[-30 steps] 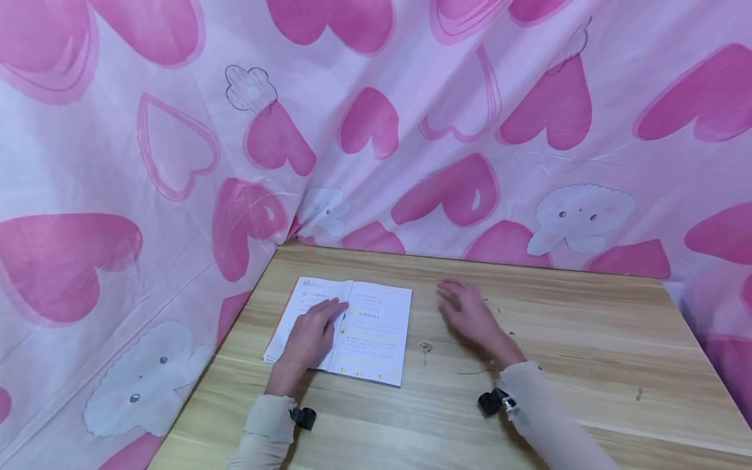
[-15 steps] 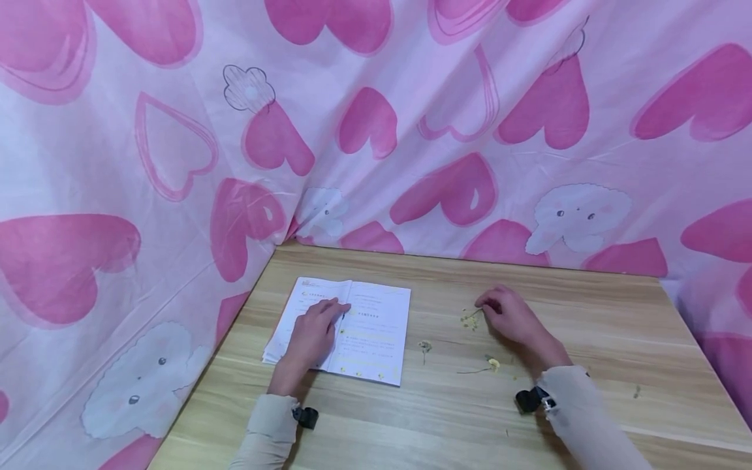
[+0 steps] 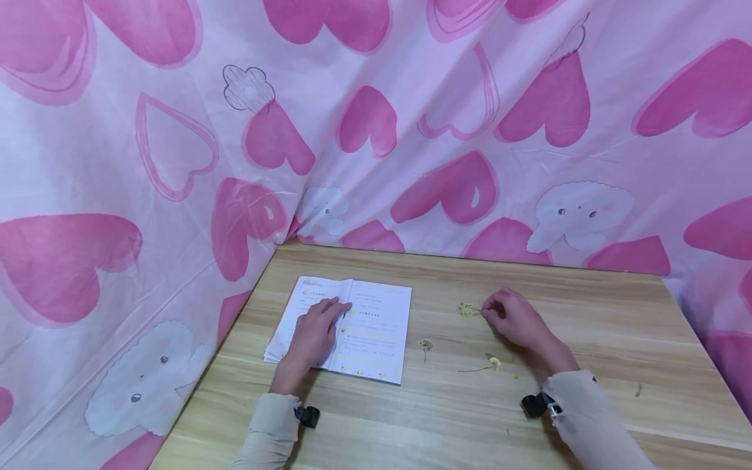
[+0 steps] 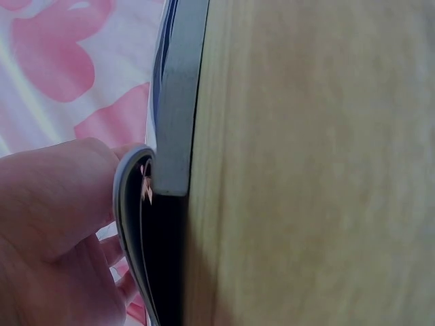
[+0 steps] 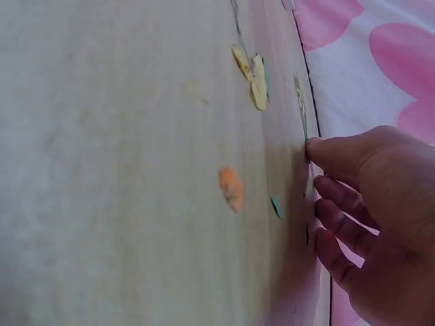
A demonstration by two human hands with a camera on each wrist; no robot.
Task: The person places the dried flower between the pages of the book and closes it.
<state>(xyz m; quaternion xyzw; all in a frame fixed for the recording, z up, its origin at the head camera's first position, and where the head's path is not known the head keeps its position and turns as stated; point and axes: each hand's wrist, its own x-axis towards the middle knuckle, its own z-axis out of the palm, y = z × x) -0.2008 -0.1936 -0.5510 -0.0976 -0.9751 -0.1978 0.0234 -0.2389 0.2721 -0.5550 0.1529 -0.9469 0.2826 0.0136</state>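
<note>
Well, I see the left hand (image 3: 311,333) resting on the open book (image 3: 376,336), fingers loosely extended; rightward, a small sprig (image 3: 425,346) lies on the table (image 3: 411,431), then a yellowish sprig (image 3: 467,309), its stem pinched by the right hand (image 3: 518,320) between thumb and finger.

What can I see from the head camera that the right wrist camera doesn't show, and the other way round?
Only the head view: the left hand resting on the printed pages of an open book, and a black device at that wrist.

Only the right wrist view: an orange petal-like piece I can't make out from the head.

Both: the right hand pinching a sprig, a yellow flower, the tabletop and pink-patterned cloth.
</note>
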